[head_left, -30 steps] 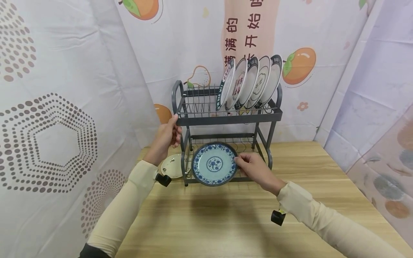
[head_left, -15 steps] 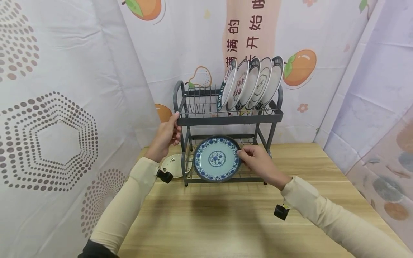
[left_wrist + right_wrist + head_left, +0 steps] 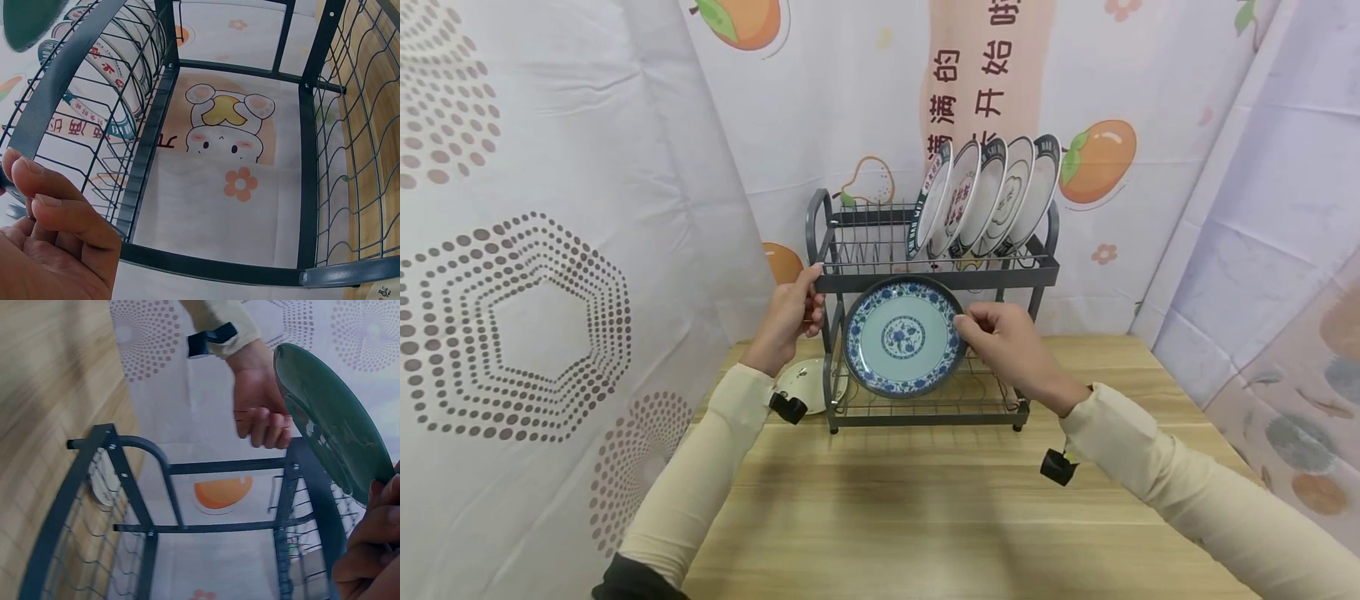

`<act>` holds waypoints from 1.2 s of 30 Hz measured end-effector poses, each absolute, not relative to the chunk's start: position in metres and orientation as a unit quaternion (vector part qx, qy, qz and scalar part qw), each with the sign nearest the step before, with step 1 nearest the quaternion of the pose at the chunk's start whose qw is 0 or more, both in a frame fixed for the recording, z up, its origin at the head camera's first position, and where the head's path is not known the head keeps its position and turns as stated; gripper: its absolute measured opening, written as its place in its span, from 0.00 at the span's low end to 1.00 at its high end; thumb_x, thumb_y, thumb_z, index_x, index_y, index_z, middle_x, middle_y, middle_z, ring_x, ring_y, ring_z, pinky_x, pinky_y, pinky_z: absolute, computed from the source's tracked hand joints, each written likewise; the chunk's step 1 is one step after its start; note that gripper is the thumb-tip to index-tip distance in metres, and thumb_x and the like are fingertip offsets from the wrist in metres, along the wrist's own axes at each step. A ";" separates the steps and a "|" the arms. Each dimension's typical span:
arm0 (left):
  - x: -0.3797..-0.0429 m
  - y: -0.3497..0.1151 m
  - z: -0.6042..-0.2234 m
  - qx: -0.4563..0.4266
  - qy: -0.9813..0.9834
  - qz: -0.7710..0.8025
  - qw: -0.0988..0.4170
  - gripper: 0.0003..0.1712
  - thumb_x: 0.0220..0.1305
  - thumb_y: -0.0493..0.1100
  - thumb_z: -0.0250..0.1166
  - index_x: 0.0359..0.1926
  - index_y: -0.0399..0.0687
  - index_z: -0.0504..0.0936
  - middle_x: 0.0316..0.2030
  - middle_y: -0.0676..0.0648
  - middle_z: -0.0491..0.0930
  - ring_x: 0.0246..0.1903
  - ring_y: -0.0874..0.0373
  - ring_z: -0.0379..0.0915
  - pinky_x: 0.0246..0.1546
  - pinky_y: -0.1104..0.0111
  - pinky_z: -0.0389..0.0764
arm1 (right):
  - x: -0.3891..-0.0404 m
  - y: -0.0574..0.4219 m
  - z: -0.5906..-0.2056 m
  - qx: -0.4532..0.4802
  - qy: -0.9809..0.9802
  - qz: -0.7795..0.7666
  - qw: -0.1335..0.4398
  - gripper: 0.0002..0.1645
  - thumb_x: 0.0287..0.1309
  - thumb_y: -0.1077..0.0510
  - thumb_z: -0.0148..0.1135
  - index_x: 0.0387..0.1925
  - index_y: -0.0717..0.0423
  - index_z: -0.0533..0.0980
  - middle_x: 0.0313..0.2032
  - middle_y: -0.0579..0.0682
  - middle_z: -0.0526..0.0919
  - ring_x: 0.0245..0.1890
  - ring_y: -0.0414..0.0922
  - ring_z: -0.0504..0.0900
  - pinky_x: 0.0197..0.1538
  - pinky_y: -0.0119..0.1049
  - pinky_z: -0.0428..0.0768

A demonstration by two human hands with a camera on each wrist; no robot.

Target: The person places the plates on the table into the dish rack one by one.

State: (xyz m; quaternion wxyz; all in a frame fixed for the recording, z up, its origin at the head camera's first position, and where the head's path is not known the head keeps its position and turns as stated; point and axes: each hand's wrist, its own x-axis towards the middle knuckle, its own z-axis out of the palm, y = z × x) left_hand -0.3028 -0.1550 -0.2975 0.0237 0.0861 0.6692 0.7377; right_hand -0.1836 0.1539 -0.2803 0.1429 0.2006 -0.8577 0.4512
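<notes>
Pinched at its right rim by my right hand (image 3: 1011, 346), a round blue-and-white patterned plate (image 3: 902, 337) is held up in front of the dish rack (image 3: 936, 279). Its decorated face points toward the head camera, its top edge right at the upper tier's front bar. The right wrist view shows the plate's dark green back (image 3: 334, 431). My left hand (image 3: 792, 317) holds the front left corner of the rack's upper tier, thumb on top of the bar. Curled fingers (image 3: 69, 219) show beside that bar in the left wrist view.
Several white plates (image 3: 1041, 196) stand on edge in the right half of the upper tier, with bare wire slots to their left. A cream plate (image 3: 796, 387) lies on the wooden table (image 3: 880, 500) by the rack's left side. Printed curtains (image 3: 662, 167) hang behind.
My right hand has raised the blue-and-white plate from in front of the lower tier up to the upper tier's front bar. The left hand stays at the rack's corner.
</notes>
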 end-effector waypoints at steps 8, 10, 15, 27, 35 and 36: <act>-0.304 -0.154 -0.300 0.093 0.658 0.747 0.020 0.31 0.72 0.65 0.61 0.22 0.47 0.71 0.14 0.53 0.69 0.12 0.62 0.63 0.12 0.74 0.65 | -0.192 0.149 -0.250 0.196 -0.857 0.434 0.197 0.23 0.72 0.56 0.55 0.18 0.55 0.66 0.15 0.49 0.65 0.16 0.46 0.64 0.25 0.36 0.65; -0.304 -0.154 -0.300 0.091 0.657 0.748 0.017 0.31 0.71 0.65 0.61 0.21 0.47 0.72 0.14 0.53 0.69 0.12 0.62 0.63 0.12 0.74 0.65 | -0.195 0.147 -0.243 0.195 -0.859 0.426 0.205 0.23 0.72 0.56 0.55 0.18 0.55 0.66 0.15 0.49 0.64 0.16 0.46 0.64 0.25 0.36 0.64; -0.301 -0.153 -0.299 0.088 0.659 0.747 0.014 0.31 0.71 0.64 0.61 0.21 0.47 0.71 0.14 0.53 0.70 0.12 0.62 0.63 0.12 0.73 0.65 | -0.202 0.145 -0.229 0.189 -0.861 0.416 0.225 0.23 0.70 0.56 0.53 0.17 0.55 0.66 0.15 0.49 0.64 0.16 0.46 0.62 0.23 0.36 0.62; -0.302 -0.155 -0.300 0.101 0.664 0.741 0.015 0.31 0.72 0.64 0.59 0.21 0.47 0.70 0.14 0.53 0.69 0.12 0.62 0.63 0.12 0.73 0.65 | -0.223 0.144 -0.196 0.144 -0.868 0.394 0.264 0.19 0.64 0.56 0.52 0.17 0.57 0.69 0.17 0.52 0.69 0.20 0.48 0.64 0.26 0.37 0.64; -0.301 -0.154 -0.300 0.108 0.662 0.741 0.010 0.31 0.73 0.64 0.59 0.21 0.46 0.70 0.14 0.52 0.69 0.11 0.62 0.63 0.12 0.73 0.65 | -0.242 0.136 -0.180 0.151 -0.856 0.362 0.337 0.19 0.62 0.60 0.51 0.14 0.56 0.67 0.14 0.51 0.68 0.18 0.47 0.64 0.27 0.37 0.63; -0.301 -0.154 -0.301 0.108 0.663 0.741 0.010 0.31 0.73 0.64 0.59 0.21 0.46 0.70 0.14 0.52 0.69 0.11 0.62 0.63 0.12 0.73 0.65 | -0.244 0.135 -0.179 0.152 -0.854 0.356 0.347 0.19 0.61 0.61 0.50 0.14 0.56 0.66 0.13 0.51 0.67 0.18 0.47 0.63 0.27 0.37 0.62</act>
